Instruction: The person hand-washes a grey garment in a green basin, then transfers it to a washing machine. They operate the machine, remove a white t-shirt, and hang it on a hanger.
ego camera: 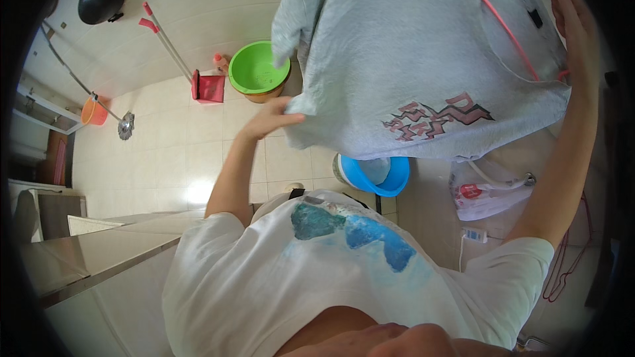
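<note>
A light grey cloth garment (397, 49) with a printed design near its lower edge hangs spread out before me. My left hand (272, 118) pinches the garment's left edge between thumb and fingers. Raised at the upper right, my right hand (570, 7) is around the upper end of a red clothes hanger (508, 34). Part of that hanger passes inside the garment's opening, and the rest is hidden by the cloth. A dark tag (535, 18) shows inside the fabric near my right hand.
Below the garment stands a blue bucket (397, 178). Beyond my left hand are a green basin (258, 72), a red dustpan (211, 88) and a mop (126, 125). On the right hang a plastic bag (488, 193) and more red hangers (560, 277). A counter (114, 253) lies at lower left.
</note>
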Motion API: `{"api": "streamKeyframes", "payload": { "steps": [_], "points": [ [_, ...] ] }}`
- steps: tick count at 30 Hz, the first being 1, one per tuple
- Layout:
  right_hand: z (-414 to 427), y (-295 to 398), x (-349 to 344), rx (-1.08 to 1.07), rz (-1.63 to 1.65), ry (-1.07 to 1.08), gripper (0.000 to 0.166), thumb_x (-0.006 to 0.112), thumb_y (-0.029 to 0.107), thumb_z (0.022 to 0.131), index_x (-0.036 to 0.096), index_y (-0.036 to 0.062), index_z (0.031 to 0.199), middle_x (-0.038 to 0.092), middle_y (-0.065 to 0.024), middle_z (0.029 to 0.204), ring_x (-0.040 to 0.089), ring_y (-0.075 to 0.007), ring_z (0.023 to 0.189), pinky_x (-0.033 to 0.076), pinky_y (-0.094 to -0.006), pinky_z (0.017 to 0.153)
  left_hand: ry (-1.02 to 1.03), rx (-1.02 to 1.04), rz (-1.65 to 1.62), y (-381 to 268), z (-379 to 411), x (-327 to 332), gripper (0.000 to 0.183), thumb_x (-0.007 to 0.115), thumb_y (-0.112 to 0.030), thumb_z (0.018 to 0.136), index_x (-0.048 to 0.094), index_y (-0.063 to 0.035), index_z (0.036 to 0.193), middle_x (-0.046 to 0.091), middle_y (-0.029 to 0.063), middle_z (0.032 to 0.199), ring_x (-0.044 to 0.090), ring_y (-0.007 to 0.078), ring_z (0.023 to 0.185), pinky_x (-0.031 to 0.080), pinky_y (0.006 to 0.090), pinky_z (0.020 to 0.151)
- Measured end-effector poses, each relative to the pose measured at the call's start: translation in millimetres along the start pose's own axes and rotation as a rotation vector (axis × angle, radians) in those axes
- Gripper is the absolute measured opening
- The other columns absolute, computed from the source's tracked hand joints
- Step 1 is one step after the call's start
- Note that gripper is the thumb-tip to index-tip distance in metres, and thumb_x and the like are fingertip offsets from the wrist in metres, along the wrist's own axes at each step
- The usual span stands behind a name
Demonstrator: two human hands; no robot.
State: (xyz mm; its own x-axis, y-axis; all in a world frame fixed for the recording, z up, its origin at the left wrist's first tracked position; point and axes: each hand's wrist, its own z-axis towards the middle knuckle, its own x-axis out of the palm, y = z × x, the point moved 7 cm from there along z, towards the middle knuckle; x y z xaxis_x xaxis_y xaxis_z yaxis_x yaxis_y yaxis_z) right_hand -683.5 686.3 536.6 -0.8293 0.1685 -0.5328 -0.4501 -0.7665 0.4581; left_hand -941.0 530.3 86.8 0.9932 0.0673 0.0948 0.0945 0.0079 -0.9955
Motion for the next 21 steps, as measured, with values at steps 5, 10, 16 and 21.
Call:
{"api": "streamKeyframes", "payload": {
  "steps": [5, 10, 16, 21],
  "points": [
    [10, -60, -39, 0.014, -0.010, 0.136, 0.029, 0.051, 0.035, 0.089, 0.061, 0.0082, 0.087, 0.039, 0.0098, 0.064, 0.033, 0.0013, 0.056, 0.024, -0.0145, 0.050, -0.616, -0.071, 0.094, -16, -21, -42, 0.025, 0.067, -0.020, 0.077, 0.062, -0.0012, 0.093, 0.062, 0.0030, 0.082, 0.055, 0.0087, 0.075, 0.044, 0.0252, 0.069],
    [6, -67, -82, 0.032, -0.022, 0.044, 0.026, 0.052, 0.032, 0.089, 0.061, 0.0077, 0.085, 0.037, 0.0104, 0.061, 0.030, 0.0013, 0.054, 0.022, -0.0152, 0.048, -0.472, 0.098, -0.195, -13, -30, -72, 0.035, 0.055, -0.031, 0.084, 0.060, 0.0005, 0.098, 0.062, 0.0053, 0.093, 0.057, 0.0127, 0.085, 0.046, 0.0284, 0.075],
    [-33, 20, -43, 0.025, 0.207, 0.217, 0.026, 0.054, 0.029, 0.087, 0.062, 0.0058, 0.078, 0.042, 0.0058, 0.057, 0.034, -0.0029, 0.051, 0.027, -0.0195, 0.045, -0.140, -0.255, 0.004, 34, 10, -33, 0.035, 0.047, -0.025, 0.088, 0.055, 0.0012, 0.110, 0.059, 0.0121, 0.108, 0.057, 0.0219, 0.098, 0.048, 0.0352, 0.082],
    [-36, 91, 9, -0.252, 0.349, 0.483, 0.027, 0.054, 0.025, 0.085, 0.064, 0.0044, 0.070, 0.047, 0.0039, 0.053, 0.040, -0.0035, 0.048, 0.029, -0.0202, 0.044, 0.076, -0.253, 0.335, 74, 73, 52, 0.035, 0.046, -0.023, 0.089, 0.053, 0.0015, 0.113, 0.059, 0.0131, 0.109, 0.057, 0.0230, 0.098, 0.047, 0.0364, 0.083]
  ]
}}
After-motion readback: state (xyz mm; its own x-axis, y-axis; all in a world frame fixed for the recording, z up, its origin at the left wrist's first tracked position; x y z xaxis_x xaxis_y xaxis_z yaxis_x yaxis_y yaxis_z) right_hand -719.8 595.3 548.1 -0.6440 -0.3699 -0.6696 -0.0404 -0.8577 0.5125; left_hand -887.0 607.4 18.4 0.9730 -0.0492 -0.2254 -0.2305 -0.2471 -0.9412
